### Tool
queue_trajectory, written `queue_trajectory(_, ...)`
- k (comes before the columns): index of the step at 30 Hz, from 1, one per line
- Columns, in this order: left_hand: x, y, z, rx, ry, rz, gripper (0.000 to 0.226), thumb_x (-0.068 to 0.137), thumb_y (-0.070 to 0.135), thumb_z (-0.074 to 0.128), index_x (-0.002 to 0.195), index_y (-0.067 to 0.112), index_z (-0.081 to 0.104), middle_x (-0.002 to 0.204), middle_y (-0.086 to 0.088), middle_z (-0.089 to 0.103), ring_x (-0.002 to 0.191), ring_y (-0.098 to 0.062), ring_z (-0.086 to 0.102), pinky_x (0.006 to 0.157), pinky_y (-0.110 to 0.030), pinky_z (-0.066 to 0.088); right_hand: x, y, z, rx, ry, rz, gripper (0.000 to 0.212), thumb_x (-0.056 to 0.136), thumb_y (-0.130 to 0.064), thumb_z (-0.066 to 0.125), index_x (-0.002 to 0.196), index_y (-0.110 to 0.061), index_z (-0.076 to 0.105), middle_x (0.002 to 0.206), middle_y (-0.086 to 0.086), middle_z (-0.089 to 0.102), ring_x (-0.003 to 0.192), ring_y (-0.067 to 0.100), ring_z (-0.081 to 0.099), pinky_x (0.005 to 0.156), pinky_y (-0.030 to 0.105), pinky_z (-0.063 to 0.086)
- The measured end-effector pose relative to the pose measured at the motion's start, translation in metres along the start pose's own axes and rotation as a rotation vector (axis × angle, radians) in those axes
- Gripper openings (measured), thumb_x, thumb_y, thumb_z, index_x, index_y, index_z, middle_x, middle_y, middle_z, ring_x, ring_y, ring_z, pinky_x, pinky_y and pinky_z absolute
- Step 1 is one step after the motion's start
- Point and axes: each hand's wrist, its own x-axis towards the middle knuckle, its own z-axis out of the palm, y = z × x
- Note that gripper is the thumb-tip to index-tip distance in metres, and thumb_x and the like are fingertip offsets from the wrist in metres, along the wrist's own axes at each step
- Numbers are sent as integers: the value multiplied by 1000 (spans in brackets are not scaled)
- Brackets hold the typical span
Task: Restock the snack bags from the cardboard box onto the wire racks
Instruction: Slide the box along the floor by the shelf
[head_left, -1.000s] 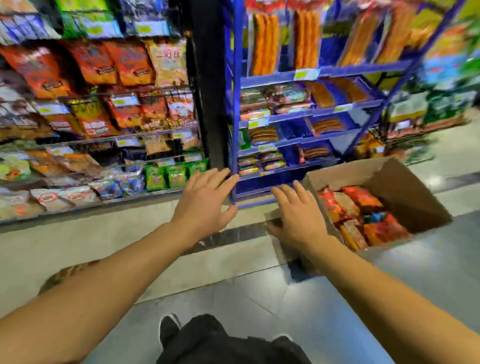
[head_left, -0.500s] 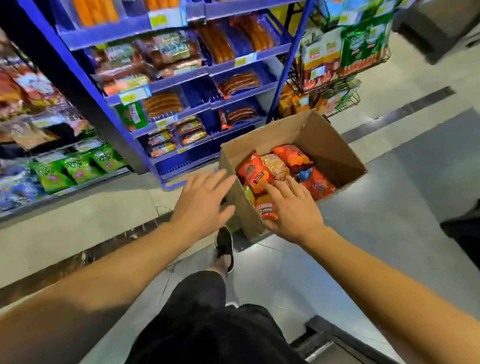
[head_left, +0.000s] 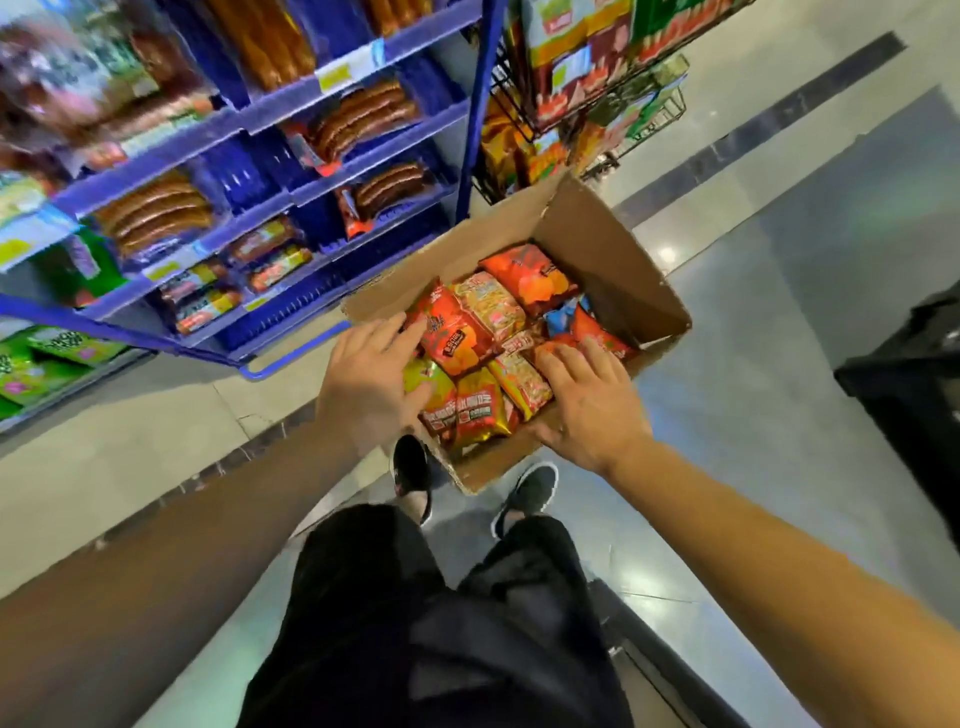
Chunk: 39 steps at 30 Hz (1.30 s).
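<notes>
Two hands reach into the cardboard box (head_left: 623, 260) on the floor: the left hand (head_left: 366, 384) lies with loose fingers on the snack bags (head_left: 467, 332) at the box's near-left rim, and the right hand (head_left: 587, 400) spreads wide over bags at the near-right rim; neither plainly grips anything. Beyond the box, close against its far-left side, stands a blue shelf unit (head_left: 322, 171). A wire rack (head_left: 597, 98) of packets rises behind the far corner. Bare floor (head_left: 779, 389) lies right of the box, bounded by a dark object (head_left: 914, 374). Both shoes (head_left: 524, 493) stand against its near corner.

A shop aisle: blue shelves (head_left: 332, 171) of packaged sausages with what look like price tags, wire racks (head_left: 597, 88) of snacks.
</notes>
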Motion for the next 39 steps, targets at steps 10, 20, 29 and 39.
queue_trajectory(10, 88, 16, 90, -36, -59, -285, 71, 90, 52, 57, 149, 15, 43, 154, -12, 43, 138, -35, 43, 112, -52, 38, 140, 69, 26, -130, -109, -282, 87, 94, -58, 52, 161, -22, 10, 167, 9, 15, 155, 35, 1, 124, 48, 7)
queue_trajectory(20, 178, -19, 245, 43, -195, -461, 74, 97, 58, 46, 158, 29, 17, 165, -3, 20, 150, -27, 19, 120, -52, 22, 285, 90, 155, -69, -254, -341, 91, 93, -54, 56, 160, -22, 5, 167, 6, 10, 155, 32, -2, 125, 49, 12)
queue_trajectory(29, 234, -73, 369, -91, -97, -572, 72, 95, 54, 52, 156, 26, 28, 162, -9, 28, 149, -32, 24, 120, -54, 19, 401, 46, 298, 220, -184, -288, 108, 82, -43, 77, 160, -21, 7, 165, 11, 10, 143, 41, 31, 116, 47, 34)
queue_trajectory(39, 227, -91, 376, -373, -21, -706, 84, 90, 56, 62, 158, 27, 23, 164, -2, 26, 149, -25, 23, 122, -44, 22, 385, 60, 312, 763, 14, -158, 89, 80, -9, 77, 156, -19, 30, 153, 7, 40, 138, 24, 39, 115, 33, 31)
